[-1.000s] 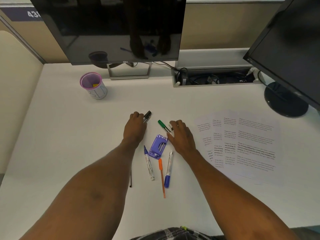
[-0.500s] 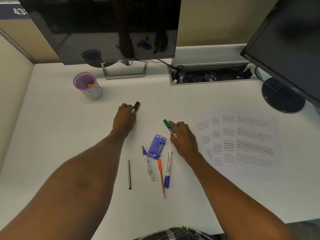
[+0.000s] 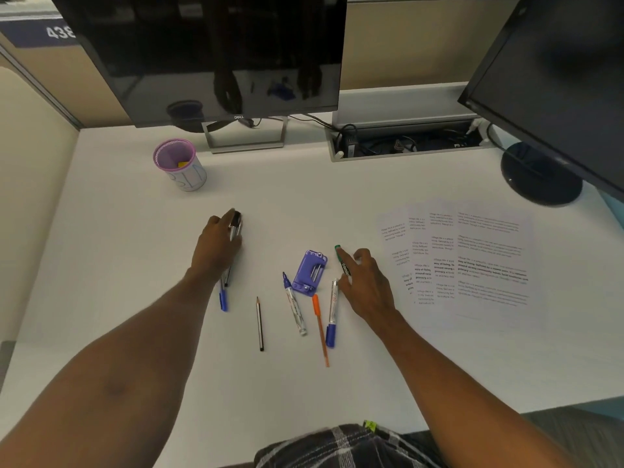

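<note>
My left hand (image 3: 217,246) grips a bundle of pens (image 3: 235,224) above the white desk (image 3: 135,265); a black cap sticks out past the fingers and a blue end shows below the wrist. My right hand (image 3: 366,285) holds a green marker (image 3: 341,261) just right of a purple hole punch (image 3: 309,271). Loose on the desk between my arms lie a pencil (image 3: 259,324), a blue-tipped marker (image 3: 294,304), an orange pen (image 3: 320,329) and a blue-capped marker (image 3: 332,314). A purple mesh pen cup (image 3: 180,165) stands upright beyond my left hand.
Printed sheets (image 3: 472,261) lie fanned out at the right. A monitor (image 3: 209,55) on a stand sits at the back, a second monitor (image 3: 557,89) with a round base at the far right. An open cable tray (image 3: 405,143) is set into the desk's back.
My left hand moved left and away from the loose pens with its bundle, uncovering the pencil. My right hand picked up the green marker and turned it more upright on the desk.
</note>
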Demonstrator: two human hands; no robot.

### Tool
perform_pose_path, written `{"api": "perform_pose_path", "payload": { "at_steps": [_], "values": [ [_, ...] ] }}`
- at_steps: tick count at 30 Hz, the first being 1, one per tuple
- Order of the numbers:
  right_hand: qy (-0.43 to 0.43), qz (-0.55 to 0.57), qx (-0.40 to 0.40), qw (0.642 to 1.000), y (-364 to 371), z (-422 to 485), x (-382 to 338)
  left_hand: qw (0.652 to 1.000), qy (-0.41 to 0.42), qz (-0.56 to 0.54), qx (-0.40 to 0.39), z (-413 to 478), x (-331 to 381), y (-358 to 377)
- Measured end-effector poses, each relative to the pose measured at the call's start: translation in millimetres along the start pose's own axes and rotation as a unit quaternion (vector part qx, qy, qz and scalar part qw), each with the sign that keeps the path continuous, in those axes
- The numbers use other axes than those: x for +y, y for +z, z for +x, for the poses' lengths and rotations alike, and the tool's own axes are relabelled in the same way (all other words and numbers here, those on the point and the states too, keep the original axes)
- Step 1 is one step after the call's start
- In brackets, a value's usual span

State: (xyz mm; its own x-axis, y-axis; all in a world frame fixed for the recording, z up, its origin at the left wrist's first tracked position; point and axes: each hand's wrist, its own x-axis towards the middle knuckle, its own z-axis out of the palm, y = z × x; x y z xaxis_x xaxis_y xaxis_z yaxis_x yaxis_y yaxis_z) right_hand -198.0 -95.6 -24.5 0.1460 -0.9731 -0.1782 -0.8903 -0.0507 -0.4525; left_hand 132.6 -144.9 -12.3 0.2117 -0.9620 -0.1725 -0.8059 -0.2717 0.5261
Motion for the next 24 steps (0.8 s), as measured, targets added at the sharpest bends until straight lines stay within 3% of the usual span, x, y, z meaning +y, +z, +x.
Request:
{"api": "perform_pose_path", "payload": {
  "at_steps": [6, 15, 19, 24],
  "values": [
    [0.002, -0.012, -0.007, 1.000, 9.9, -30.2, -3.8, 0.994, 0.028, 0.083, 0.066, -37.6, -20.1, 9.0],
    [0.021, -0.008, 0.020, 1.000, 33.3, -69.0, -10.8, 0.997, 0.008, 0.053, 0.048, -90.4, -37.7, 29.9],
    [-0.002, -0.057, 0.081, 0.995, 44.0, -82.5, -14.4, 0.998, 0.020, 0.031, 0.059, -108.5, -43.5, 37.4],
    [-0.041, -0.015, 0.081, 0.996, 63.4, -97.4, -17.6, 0.997, 0.035, 0.014, 0.068, -129.8, -40.7, 53.1]
  ]
}}
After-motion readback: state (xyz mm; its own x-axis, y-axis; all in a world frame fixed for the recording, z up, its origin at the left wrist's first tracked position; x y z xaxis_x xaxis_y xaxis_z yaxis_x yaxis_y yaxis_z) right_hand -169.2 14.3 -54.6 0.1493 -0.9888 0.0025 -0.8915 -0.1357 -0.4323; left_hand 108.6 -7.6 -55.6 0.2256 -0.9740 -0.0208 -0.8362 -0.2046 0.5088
